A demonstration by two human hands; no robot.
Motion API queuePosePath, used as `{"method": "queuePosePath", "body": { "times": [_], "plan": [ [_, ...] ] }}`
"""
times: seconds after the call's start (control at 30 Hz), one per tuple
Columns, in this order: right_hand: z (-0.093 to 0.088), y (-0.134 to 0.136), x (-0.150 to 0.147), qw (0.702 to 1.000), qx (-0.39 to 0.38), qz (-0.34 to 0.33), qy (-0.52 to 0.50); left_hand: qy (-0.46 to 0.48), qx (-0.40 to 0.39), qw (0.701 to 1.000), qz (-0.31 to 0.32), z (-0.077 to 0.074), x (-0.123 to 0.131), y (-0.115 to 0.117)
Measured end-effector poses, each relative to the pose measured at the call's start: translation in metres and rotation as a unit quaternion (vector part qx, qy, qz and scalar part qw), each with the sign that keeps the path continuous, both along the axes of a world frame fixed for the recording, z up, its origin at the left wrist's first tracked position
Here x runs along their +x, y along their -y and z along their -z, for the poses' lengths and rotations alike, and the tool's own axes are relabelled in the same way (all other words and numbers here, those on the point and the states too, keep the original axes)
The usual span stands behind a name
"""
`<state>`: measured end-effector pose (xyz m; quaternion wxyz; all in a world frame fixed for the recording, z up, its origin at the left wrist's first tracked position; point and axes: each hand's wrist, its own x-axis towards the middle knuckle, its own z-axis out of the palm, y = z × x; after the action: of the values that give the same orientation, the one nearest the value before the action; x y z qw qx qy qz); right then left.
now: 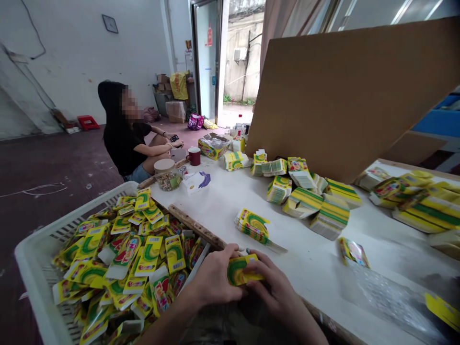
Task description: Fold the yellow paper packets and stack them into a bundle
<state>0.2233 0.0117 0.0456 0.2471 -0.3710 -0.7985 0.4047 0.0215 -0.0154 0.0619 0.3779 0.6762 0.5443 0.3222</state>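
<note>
Nearest the camera, at the front edge of a white worktop (309, 261), the person's left hand (215, 278) and right hand (276, 293) meet around a small yellow-and-green printed card carton (240, 271). The grip of both hands is closed on it, fingers and thumbs pinching its ends, and it sits just above the worktop edge. It looks very light, made of thin glossy card. It is likely to be slippery on its faces and easy to crease or crush. The folded edges and corners seem the firmest places to hold it, with light pressure.

To the left is a white plastic basket (36, 282), heaped with loose cartons of the same print. A narrow wooden strip (196, 226) lies along the worktop beside the basket. Just beyond the hands rests a short stack of flat cartons (253, 225). To the right lies a crumpled sheet of clear plastic wrap (388, 299).

Further back are bundled piles of flat cartons (316, 203). A large brown cardboard sheet (352, 96) stands tilted above them.

At the far end are a clear jar with a pale lid (166, 173) and a red mug (194, 155). A seated person in a black top (125, 141) is there too, near an open doorway (239, 62).
</note>
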Motion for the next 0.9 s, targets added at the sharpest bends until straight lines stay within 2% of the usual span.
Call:
{"method": "queuePosePath", "body": {
  "times": [0.07, 0.13, 0.2, 0.23, 0.27, 0.33, 0.37, 0.4, 0.43, 0.47, 0.57, 0.7, 0.77, 0.9],
  "plan": [
    [0.013, 0.004, -0.007, 0.999, -0.001, 0.039, -0.032, -0.002, 0.009, 1.0, -0.005, 0.002, -0.001, 0.0],
    [0.026, 0.003, -0.012, 0.992, -0.024, 0.06, -0.108, 0.039, 0.003, 0.999, -0.013, 0.004, -0.003, -0.001],
    [0.033, -0.005, -0.013, 0.974, -0.05, 0.099, -0.199, 0.169, 0.002, 0.983, -0.07, 0.006, -0.008, -0.004],
    [0.035, -0.012, -0.012, 0.965, -0.051, 0.132, -0.22, 0.265, 0.018, 0.956, -0.128, 0.007, -0.013, -0.006],
    [0.036, -0.021, -0.01, 0.962, -0.035, 0.171, -0.208, 0.37, 0.045, 0.906, -0.2, 0.008, -0.018, -0.008],
    [0.037, -0.041, -0.006, 0.962, 0.029, 0.248, -0.112, 0.546, 0.101, 0.759, -0.341, 0.009, -0.03, -0.013],
    [0.037, -0.052, -0.005, 0.957, 0.062, 0.276, -0.055, 0.601, 0.11, 0.692, -0.386, 0.011, -0.035, -0.016],
    [0.037, -0.062, -0.004, 0.951, 0.089, 0.297, -0.008, 0.635, 0.1, 0.646, -0.412, 0.013, -0.04, -0.018],
    [0.038, -0.072, -0.004, 0.944, 0.106, 0.312, 0.026, 0.654, 0.073, 0.624, -0.421, 0.015, -0.042, -0.019],
    [0.039, -0.081, -0.005, 0.937, 0.116, 0.325, 0.051, 0.66, 0.037, 0.621, -0.421, 0.018, -0.043, -0.02],
    [0.043, -0.098, -0.013, 0.921, 0.125, 0.349, 0.116, 0.649, -0.05, 0.644, -0.403, 0.025, -0.033, -0.019],
    [0.047, -0.1, -0.022, 0.912, 0.125, 0.35, 0.174, 0.618, -0.075, 0.699, -0.352, 0.032, -0.013, -0.016],
    [0.046, -0.095, -0.023, 0.9, 0.13, 0.371, 0.19, 0.603, -0.083, 0.722, -0.329, 0.034, -0.006, -0.014],
    [0.046, -0.088, -0.021, 0.877, 0.13, 0.414, 0.206, 0.584, -0.111, 0.739, -0.317, 0.038, 0.001, -0.01]
  ]
}}
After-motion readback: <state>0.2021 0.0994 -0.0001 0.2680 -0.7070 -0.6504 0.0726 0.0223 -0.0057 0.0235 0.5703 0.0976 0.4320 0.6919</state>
